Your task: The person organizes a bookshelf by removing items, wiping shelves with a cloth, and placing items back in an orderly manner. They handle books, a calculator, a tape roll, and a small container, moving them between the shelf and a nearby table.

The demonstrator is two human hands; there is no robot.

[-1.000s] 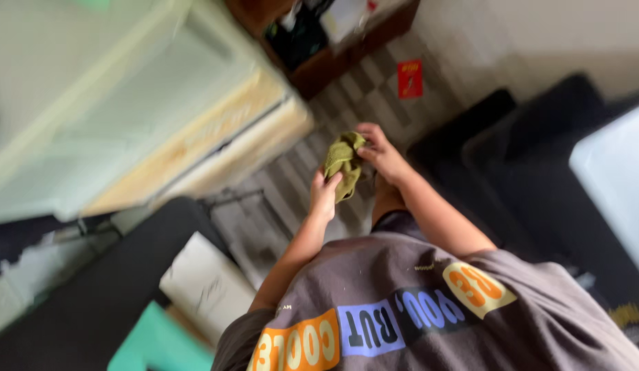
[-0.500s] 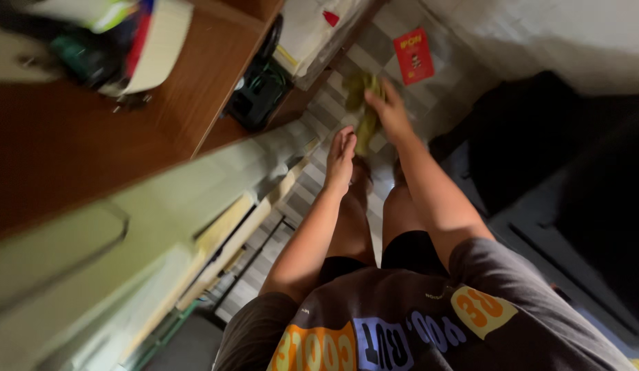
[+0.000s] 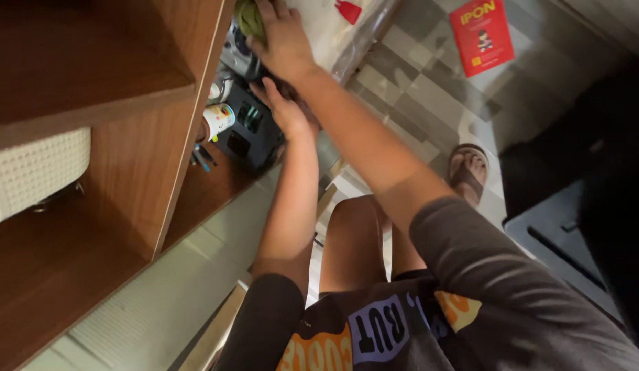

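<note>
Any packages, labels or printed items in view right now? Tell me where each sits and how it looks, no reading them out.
Red booklet: flat on the tiled floor, upper right; rectangular, yellow lettering, small figure.
White sheet: top centre, beside the right hand; red mark on it.
Printed cup: on the wooden shelf; white, cylindrical, coloured print.

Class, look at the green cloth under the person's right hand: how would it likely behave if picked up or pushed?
The green cloth looks bunched and creased under the right hand, so it is probably floppy, not stiff. It likely weighs little for its bulk. Pushed along the wooden shelf, it would probably crumple and drag rather than roll or tip.
</note>
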